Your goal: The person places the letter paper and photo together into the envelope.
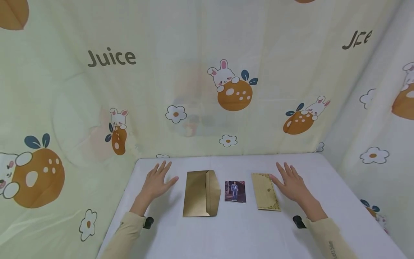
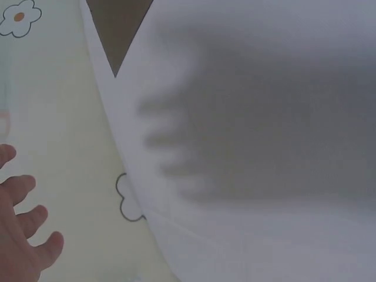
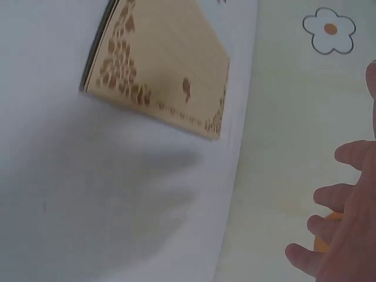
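Over the table (image 1: 226, 237), left grip (image 1: 156, 183) and right grip (image 1: 292, 185) have fingers apart, wrist views cropping envelope (image 1: 195, 194) and card (image 1: 263, 194).

In the head view, the thumb of the right hand (image 1: 292, 185) hides the one-o'clock corner of the card (image 1: 266, 194); the photo's (image 1: 235, 191) face is too small to read. The left wrist view cuts off the left hand (image 2: 14, 238) at eight o'clock and — probably — the envelope (image 2: 119, 29) at eleven. The right wrist view crops the card at twelve — pattern blurred.
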`<move>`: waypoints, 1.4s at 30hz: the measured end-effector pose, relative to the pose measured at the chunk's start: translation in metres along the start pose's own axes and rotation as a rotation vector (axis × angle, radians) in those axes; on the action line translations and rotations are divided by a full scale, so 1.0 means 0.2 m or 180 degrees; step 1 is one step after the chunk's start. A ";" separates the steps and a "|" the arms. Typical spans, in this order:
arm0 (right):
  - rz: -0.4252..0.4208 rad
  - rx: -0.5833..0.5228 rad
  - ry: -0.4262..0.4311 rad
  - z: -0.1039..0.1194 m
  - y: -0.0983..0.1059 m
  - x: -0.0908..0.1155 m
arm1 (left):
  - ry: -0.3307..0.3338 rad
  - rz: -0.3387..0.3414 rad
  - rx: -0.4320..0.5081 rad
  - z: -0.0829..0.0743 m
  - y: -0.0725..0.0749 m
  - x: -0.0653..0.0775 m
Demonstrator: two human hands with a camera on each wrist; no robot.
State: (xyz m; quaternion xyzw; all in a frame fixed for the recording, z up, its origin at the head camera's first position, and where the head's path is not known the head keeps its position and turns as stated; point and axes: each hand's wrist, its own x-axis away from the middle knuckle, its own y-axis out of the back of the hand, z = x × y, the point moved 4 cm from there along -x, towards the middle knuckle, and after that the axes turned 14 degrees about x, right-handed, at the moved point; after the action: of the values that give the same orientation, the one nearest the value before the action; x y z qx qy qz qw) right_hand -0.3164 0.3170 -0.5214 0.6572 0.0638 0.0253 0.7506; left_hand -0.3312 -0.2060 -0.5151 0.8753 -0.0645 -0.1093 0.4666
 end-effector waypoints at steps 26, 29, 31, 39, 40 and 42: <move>0.0072 -0.0098 0.0394 0.54 -0.16 -0.12 | -0.0204 0.0273 -0.0053 -0.22 -0.27 -0.03; 0.0034 -0.0005 0.0484 0.60 -0.18 -0.13 | -0.0256 0.0294 -0.0071 -0.24 -0.30 -0.03; 0.0015 -0.0014 0.0560 0.65 -0.20 -0.14 | -0.0288 0.0315 -0.0064 -0.26 -0.32 -0.04; 0.0113 0.0023 0.0755 0.80 -0.27 -0.16 | -0.0421 0.0469 -0.0117 -0.31 -0.40 -0.05; 0.0122 -0.0001 0.0779 0.82 -0.28 -0.16 | -0.0442 0.0475 -0.0151 -0.31 -0.41 -0.05; 0.0157 -0.0057 0.0814 0.86 -0.30 -0.15 | -0.0483 0.0495 -0.0215 -0.31 -0.43 -0.05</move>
State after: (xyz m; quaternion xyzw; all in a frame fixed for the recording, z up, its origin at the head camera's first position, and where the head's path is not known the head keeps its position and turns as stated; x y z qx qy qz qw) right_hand -0.3262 0.1362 -0.5563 0.6432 0.1426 0.1279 0.7413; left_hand -0.3240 -0.1058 -0.5525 0.8407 -0.1636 -0.1408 0.4966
